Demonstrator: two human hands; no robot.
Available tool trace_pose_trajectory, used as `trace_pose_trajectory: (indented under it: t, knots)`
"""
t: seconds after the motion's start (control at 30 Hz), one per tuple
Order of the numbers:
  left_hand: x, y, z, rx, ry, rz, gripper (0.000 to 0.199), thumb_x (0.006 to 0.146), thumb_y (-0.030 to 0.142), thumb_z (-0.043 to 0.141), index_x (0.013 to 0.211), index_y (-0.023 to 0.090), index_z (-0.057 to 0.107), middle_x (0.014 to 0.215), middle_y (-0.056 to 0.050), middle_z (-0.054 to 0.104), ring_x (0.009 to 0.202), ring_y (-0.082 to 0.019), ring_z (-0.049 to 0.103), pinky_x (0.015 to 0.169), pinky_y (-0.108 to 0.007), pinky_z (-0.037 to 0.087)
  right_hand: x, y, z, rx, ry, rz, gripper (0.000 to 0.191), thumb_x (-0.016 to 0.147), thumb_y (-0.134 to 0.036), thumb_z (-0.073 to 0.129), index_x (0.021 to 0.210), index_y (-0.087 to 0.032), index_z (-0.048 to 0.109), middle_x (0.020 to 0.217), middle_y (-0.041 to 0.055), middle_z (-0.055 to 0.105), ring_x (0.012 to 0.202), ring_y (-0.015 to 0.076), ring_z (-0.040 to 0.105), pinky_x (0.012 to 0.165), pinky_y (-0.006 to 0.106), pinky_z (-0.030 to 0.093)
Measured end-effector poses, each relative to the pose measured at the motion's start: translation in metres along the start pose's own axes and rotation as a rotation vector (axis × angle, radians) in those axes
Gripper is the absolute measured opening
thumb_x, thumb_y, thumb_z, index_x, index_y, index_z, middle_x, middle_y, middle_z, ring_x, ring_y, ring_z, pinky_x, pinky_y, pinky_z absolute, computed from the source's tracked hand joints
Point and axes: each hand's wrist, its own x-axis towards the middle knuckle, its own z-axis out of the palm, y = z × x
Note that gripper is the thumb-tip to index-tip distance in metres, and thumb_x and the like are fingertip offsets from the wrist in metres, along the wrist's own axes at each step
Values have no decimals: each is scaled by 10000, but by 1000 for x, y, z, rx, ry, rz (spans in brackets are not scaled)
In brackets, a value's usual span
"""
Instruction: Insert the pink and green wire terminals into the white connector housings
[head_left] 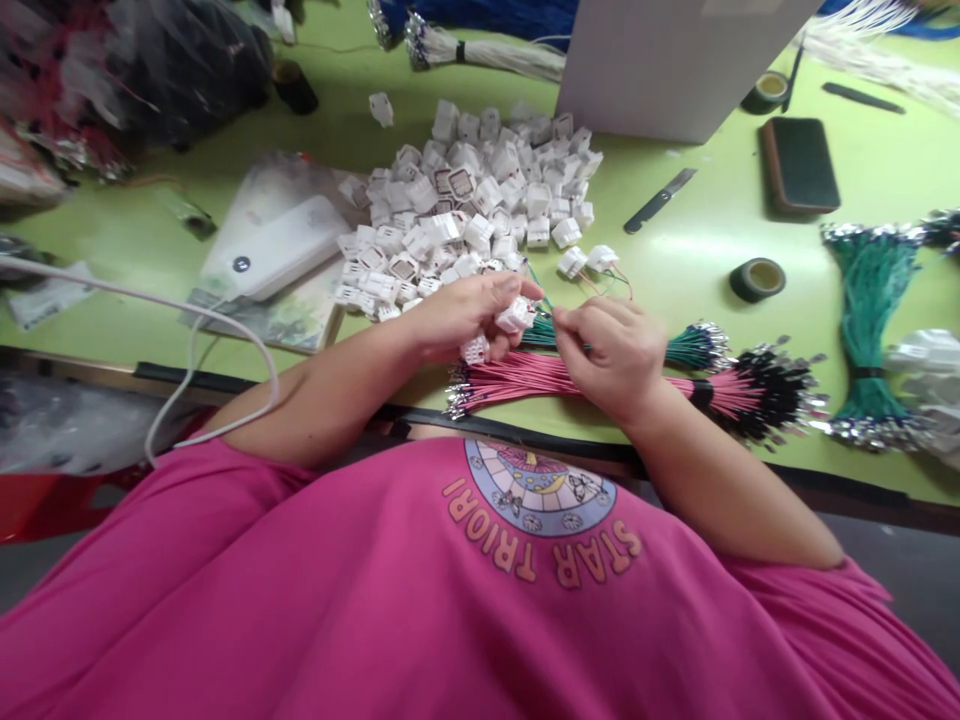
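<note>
My left hand [469, 318] is closed on a white connector [516, 316], held by the fingertips. A second white connector [474, 349] shows under its curled fingers. Just to the right, my right hand [616, 352] is closed in a pinch on a thin green wire [541, 288] beside the held connector. Beneath both hands lie a bundle of green wires [686, 347] and a bundle of pink wires [517, 378] with metal ends. Behind my left hand spreads a pile of white connectors [465, 200]. Two connectors with wires [587, 262] sit at its right edge.
A utility knife [660, 202], tape roll [757, 279] and phone [801, 166] lie to the right, with another green wire bundle [870, 320] beyond. A grey box [660, 65] stands at the back. At left, a white device [289, 245] and white cable [225, 322] rest near my left arm.
</note>
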Motion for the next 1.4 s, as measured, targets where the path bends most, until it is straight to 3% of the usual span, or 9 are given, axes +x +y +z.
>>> trace_pose_trajectory:
  t: [0.23,0.4,0.63,0.87,1.0,1.2,1.4]
  knots:
    - [-1,-3,-2,-7,-8,6,479,916,631,574,1013,162,602,651,16,559,449,-86,543,431,-218,359,-1,-3,-7,-105,-217,98,302,960,-279,483,692,-242,616,677,49,597,648,175,502,680,352,445]
    - [-5,3,-3,36,-133,-7,313,884,314,695,1128,161,575,640,47,541,445,-83,529,413,-205,347,0,-2,-9,-137,-222,100,324,979,-280,446,724,-243,642,667,56,592,648,179,496,674,358,446]
    - [-9,8,-4,297,-168,36,185,967,343,579,1001,167,531,530,57,541,384,-62,449,379,-168,320,-1,0,-10,-104,-240,148,305,981,-299,462,735,-248,635,652,62,571,642,195,481,664,381,423]
    - [-8,6,-7,404,-220,34,241,974,400,562,914,174,509,575,45,557,411,-60,473,399,-163,345,-4,1,-5,-228,-197,-15,292,980,-235,460,772,-247,665,662,45,624,622,173,469,594,342,354]
    - [-6,-1,-7,475,-211,123,274,959,422,580,933,150,559,645,27,554,503,-67,506,483,-178,408,-6,1,2,-213,-205,-105,325,989,-225,442,750,-227,662,653,43,645,610,164,492,591,332,361]
    - [-7,1,-3,483,-140,166,241,931,382,612,881,149,570,625,46,498,500,-65,439,498,-195,356,-8,2,6,46,-188,129,223,958,-216,462,879,-197,670,787,65,703,723,175,622,665,309,445]
    - [-3,4,-9,481,-107,178,169,891,303,640,911,136,629,640,36,522,532,-71,445,540,-211,360,-4,8,3,6,-336,140,255,954,-248,452,871,-194,687,793,88,695,741,211,624,694,353,463]
